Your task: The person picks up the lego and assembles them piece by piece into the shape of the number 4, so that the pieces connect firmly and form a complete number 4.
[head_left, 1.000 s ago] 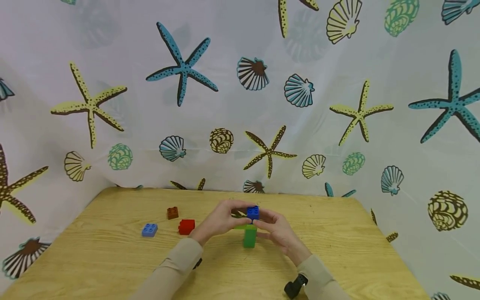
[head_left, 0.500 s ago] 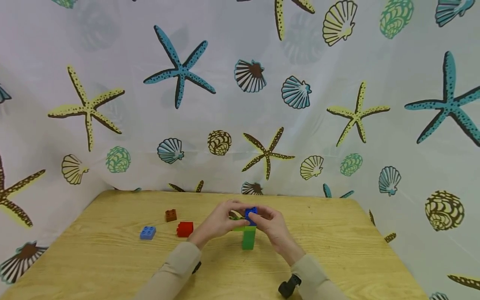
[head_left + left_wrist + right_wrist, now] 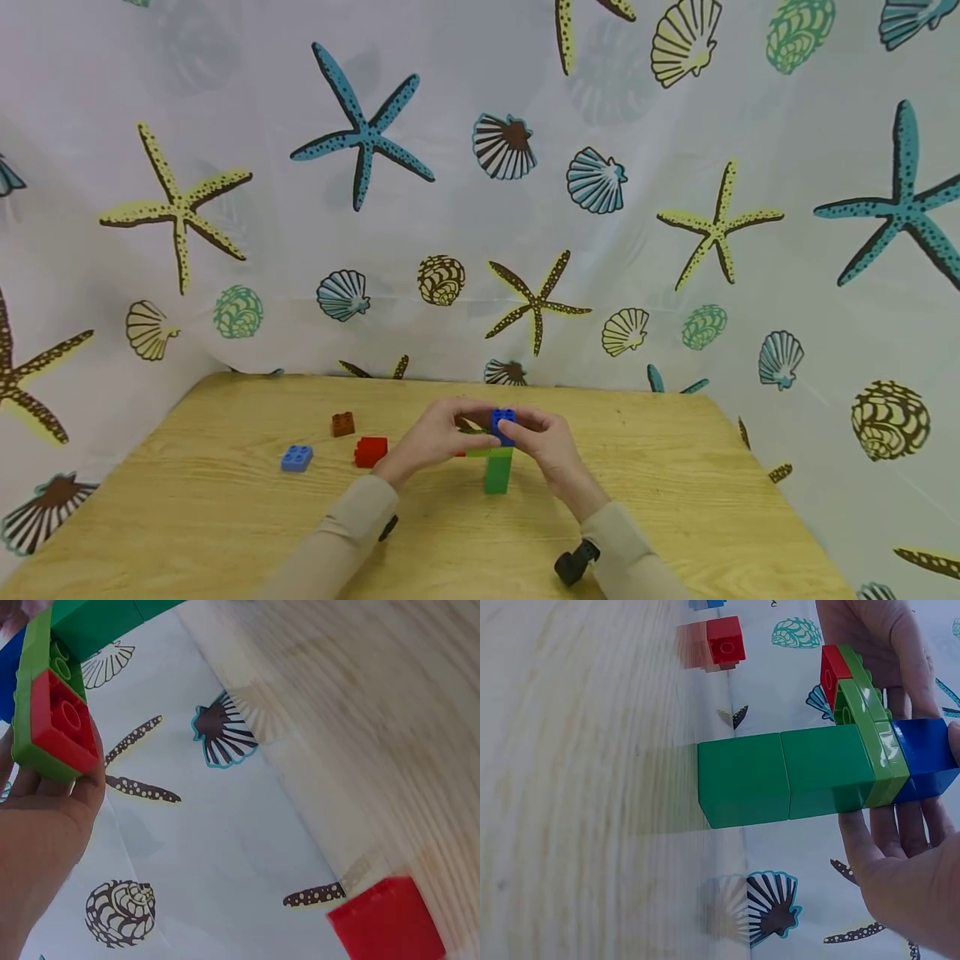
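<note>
Green tower (image 3: 780,780) upright on wood table (image 3: 675,492). Shell-print cloth (image 3: 450,225) behind tower, past far edge (image 3: 592,389); wood runs wide right of it. Left hand (image 3: 431,435) pinches lime layer (image 3: 874,750) atop tower, right hand (image 3: 553,450) pinches blue brick (image 3: 926,757) above.

Wrist views near, apparently sideways

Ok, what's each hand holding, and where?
Left hand grips the lime-green section by its overhanging end; right hand holds the dark blue brick, thumb on its near face.
</note>
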Demonstrator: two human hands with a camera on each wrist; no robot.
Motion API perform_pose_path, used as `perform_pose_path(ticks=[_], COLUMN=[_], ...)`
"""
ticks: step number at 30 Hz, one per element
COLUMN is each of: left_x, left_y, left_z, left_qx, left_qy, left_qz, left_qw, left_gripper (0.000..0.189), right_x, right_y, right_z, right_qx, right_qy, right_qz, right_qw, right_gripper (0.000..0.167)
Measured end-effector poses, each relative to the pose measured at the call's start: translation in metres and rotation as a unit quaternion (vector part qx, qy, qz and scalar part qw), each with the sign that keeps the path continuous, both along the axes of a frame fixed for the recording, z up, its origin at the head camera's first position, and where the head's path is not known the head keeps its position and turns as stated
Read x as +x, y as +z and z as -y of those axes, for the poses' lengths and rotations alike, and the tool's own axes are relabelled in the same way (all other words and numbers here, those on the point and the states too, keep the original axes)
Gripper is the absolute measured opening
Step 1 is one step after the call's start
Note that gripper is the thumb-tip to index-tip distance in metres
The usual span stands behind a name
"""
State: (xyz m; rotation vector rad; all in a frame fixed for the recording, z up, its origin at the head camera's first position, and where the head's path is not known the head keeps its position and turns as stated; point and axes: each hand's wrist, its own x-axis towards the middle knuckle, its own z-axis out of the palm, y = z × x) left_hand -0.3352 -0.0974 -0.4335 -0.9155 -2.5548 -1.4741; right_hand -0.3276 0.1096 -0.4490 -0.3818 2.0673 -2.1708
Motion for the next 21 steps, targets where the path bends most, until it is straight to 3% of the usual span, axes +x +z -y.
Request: perform_pose_path(ticks=[8, 17, 21], left_x=[-0.001, 0.002, 0.001], left_y=[0.000, 0.003, 0.000], left_z=[0.024, 0.048, 0.059], left_qx=[0.006, 0.042, 0.064], left_qy=[0.023, 0.083, 0.081], left_qz=[0.044, 0.081, 0.084], left_qw=[0.9988, 0.9923, 0.9911], left_gripper=[0.046, 0.038, 0.034], right_x=[-0.001, 0.000, 0.002], right_y=[0.000, 0.000, -0.002], right_z=[0.000, 0.003, 0.003], right_qx=[0.008, -0.002, -0.003], right_qy=[0.001, 0.010, 0.012], right_qz=[0.002, -0.009, -0.015], right_qw=[1.0000, 0.9999, 0.9998], right_gripper=[0.046, 0.046, 0.047])
